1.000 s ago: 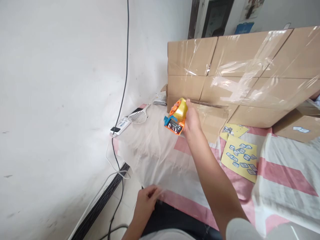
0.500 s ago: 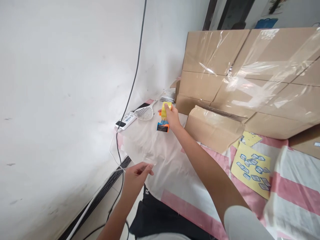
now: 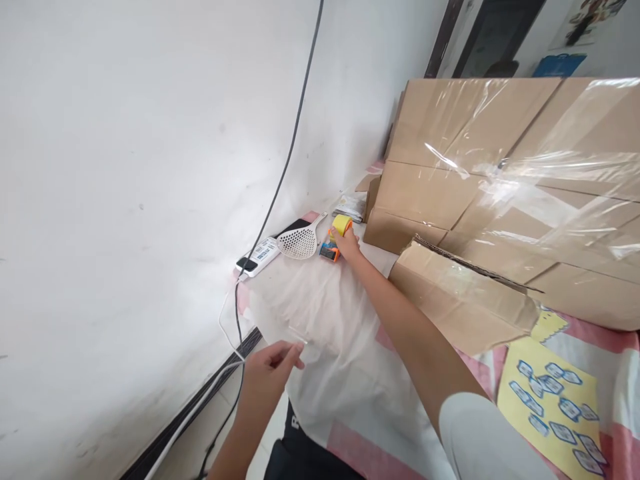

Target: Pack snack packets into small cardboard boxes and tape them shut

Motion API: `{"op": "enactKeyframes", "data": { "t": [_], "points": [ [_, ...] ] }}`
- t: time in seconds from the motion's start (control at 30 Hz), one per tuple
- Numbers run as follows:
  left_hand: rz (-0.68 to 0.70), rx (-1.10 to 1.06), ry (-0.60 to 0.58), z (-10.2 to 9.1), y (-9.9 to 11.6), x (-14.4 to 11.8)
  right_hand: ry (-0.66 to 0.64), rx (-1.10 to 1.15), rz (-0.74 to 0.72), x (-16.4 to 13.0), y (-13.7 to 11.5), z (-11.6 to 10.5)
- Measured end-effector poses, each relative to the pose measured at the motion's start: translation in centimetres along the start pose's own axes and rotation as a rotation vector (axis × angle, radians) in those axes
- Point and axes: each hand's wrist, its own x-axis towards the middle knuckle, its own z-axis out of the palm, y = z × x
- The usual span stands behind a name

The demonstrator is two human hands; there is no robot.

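My right hand (image 3: pixel 349 244) reaches far forward, its fingers wrapped around a tape dispenser (image 3: pixel 341 224) with a yellow roll and a blue and orange cutting end. The dispenser is at the cloth, just right of a white perforated skimmer (image 3: pixel 298 243); whether it rests there I cannot tell. Nearer to me, my left hand (image 3: pixel 270 367) pinches a short clear strip of tape (image 3: pixel 298 335) between thumb and fingertips. This strip is thin and hard to see against the white cloth (image 3: pixel 320 300).
A white device (image 3: pixel 257 259) with a label lies by the wall, near a dark cable (image 3: pixel 295 133). Large cardboard (image 3: pixel 510 167) covered in clear tape stands at the right, a folded cardboard piece (image 3: pixel 460 293) before it. Yellow paper (image 3: pixel 550 400) bears small blue-edged cutouts.
My right hand has moved the tape dispenser farther away and down towards the cloth, beside the skimmer. My left hand keeps its pinch on the strip. The view has turned slightly left.
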Motion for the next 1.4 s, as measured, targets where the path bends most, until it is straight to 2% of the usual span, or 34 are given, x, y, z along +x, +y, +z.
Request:
{"op": "enactKeyframes", "data": {
  "t": [0.07, 0.17, 0.23, 0.27, 0.33, 0.4, 0.6, 0.77, 0.9, 1.07, 1.2, 1.4],
  "points": [
    [0.002, 0.008, 0.004, 0.0, 0.9, 0.4, -0.013, -0.08, 0.01, -3.0, -0.5, -0.7],
    [-0.004, 0.015, 0.003, 0.3, 1.9, 0.8, -0.167, -0.173, -0.073, -10.6, -1.8, -3.0],
    [0.016, 0.03, -0.012, 0.7, 2.6, 0.8, -0.47, -0.389, -0.37, -16.3, -2.9, -5.3],
    [0.036, 0.036, -0.025, 1.1, 2.9, 0.7, -0.567, -0.481, -0.479, -18.8, -3.4, -6.5],
    [0.082, 0.045, -0.061, 2.0, 3.6, 0.3, -0.633, -0.613, -0.612, -22.4, -4.1, -8.7],
    [0.134, 0.043, -0.1, 3.2, 4.2, -0.3, -0.604, -0.671, -0.645, -24.1, -4.2, -10.2],
    [0.209, 0.058, -0.205, 6.0, 5.6, -2.0, -0.319, -0.626, -0.6, -23.8, -3.9, -12.9],
    [0.295, 0.088, -0.223, 6.9, 7.0, -2.9, -0.286, -0.632, -0.576, -25.0, -5.7, -15.9],
    [0.361, 0.108, -0.247, 8.1, 8.2, -3.8, -0.208, -0.648, -0.473, -26.6, -6.1, -16.9],
    [0.357, 0.067, -0.296, 10.1, 9.0, -4.5, -0.121, -0.526, -0.354, -27.5, -7.3, -18.7],
    [0.304, 0.016, -0.415, 12.3, 10.6, -3.7, -0.18, -0.541, -0.263, -25.7, -10.1, -21.7],
    [0.356, -0.079, -0.573, 15.3, 16.3, -0.6, -0.176, -0.501, -0.201, -19.3, -14.4, -25.3]
  ]
}}
